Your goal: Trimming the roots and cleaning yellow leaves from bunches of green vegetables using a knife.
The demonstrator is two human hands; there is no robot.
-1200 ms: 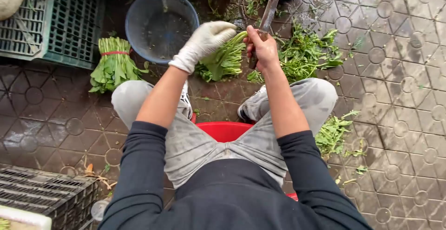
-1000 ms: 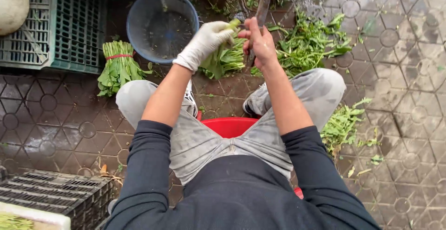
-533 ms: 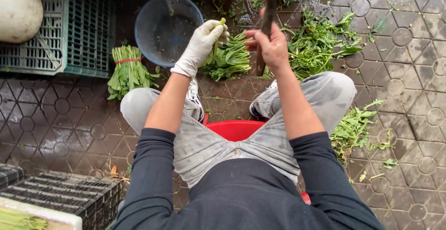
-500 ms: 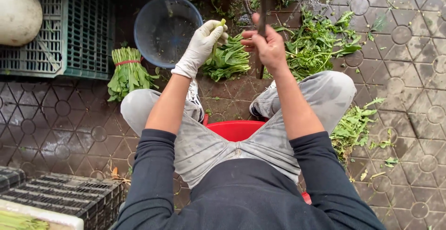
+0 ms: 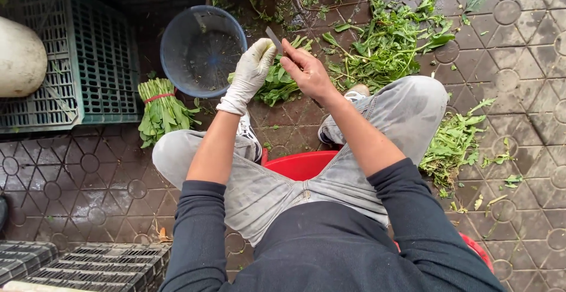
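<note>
Wet patterned paving (image 5: 519, 62); gloved left hand (image 5: 250, 74) grips leafy greens (image 5: 280, 85).

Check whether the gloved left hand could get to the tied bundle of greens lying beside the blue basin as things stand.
Probably yes. The tied bundle lies in the open on the paving just outside the left knee, with nothing over it. But the left hand is closed on the greens that the right hand works on with a knife, so it is occupied.

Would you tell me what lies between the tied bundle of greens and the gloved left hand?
In the head view, only the blue basin's rim and bare wet paving lie between bundle and left hand.
</note>
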